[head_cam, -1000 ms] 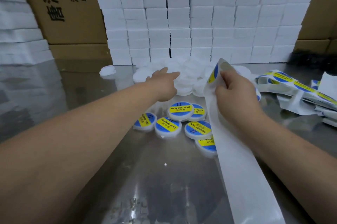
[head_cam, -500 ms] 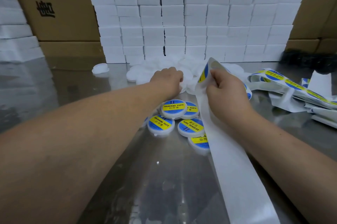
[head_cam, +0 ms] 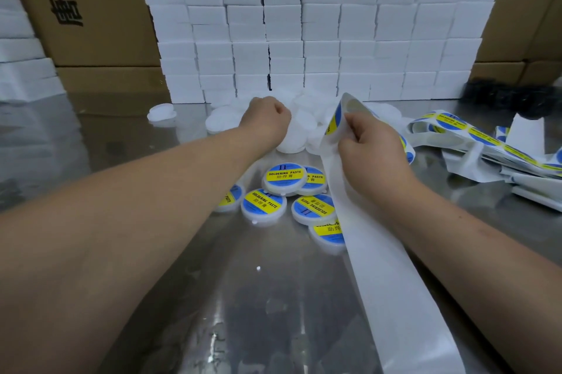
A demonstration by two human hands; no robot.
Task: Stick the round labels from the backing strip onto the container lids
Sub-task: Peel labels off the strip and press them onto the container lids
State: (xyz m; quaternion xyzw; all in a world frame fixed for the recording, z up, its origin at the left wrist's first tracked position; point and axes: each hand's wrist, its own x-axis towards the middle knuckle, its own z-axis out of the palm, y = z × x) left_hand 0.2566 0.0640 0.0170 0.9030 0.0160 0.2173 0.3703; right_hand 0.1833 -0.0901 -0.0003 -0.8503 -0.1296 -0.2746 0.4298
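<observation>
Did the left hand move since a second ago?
Yes. The left hand moved away from the labelled lids, toward the white box wall, into the pile of plain lids. Its fingers, straight before, now curl on a plain lid.

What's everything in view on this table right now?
labelled containers: six, white with blue-and-yellow labels, table centre
plain containers: many, white, heaped behind those; one apart, far left
backing strip: one, white, from right hand to bottom edge
round label: one, blue-yellow, peeling at strip top
label strips: several, blue-yellow on white, tangled at right
boxes: many, white, stacked at the back
cartons: several, brown, behind boxes
table: one, shiny metal
left hand: fingers grip one of the plain containers
right hand: fingers pinch backing strip
</observation>
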